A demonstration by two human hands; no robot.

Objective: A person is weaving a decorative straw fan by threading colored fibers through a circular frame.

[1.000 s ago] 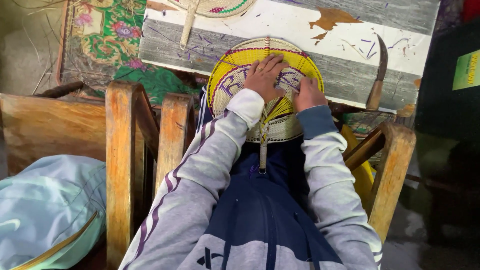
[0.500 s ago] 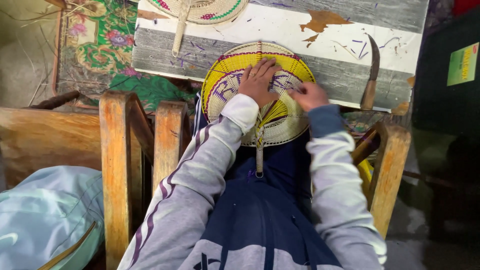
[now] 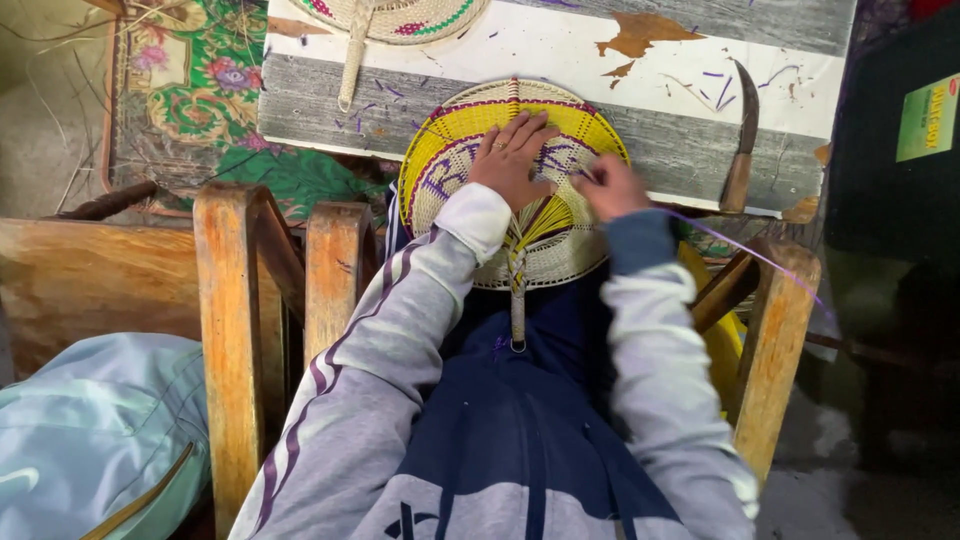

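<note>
Head view: right hand (image 3: 610,187) has swung out to the fan's (image 3: 470,135) right edge since a second ago, fingers pinched on a purple strand (image 3: 740,250) now drawn taut — a stitch being tightened, I'd say. Left hand (image 3: 512,155) lies open, pressing the yellow woven fan flat on the worktop (image 3: 650,140) edge.

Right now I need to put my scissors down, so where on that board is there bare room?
The white band between the far fan and the knife is mostly bare, with only small clippings. So is the grey strip left of the yellow fan. It is crowded at the near edge, where both hands work on that fan.
</note>
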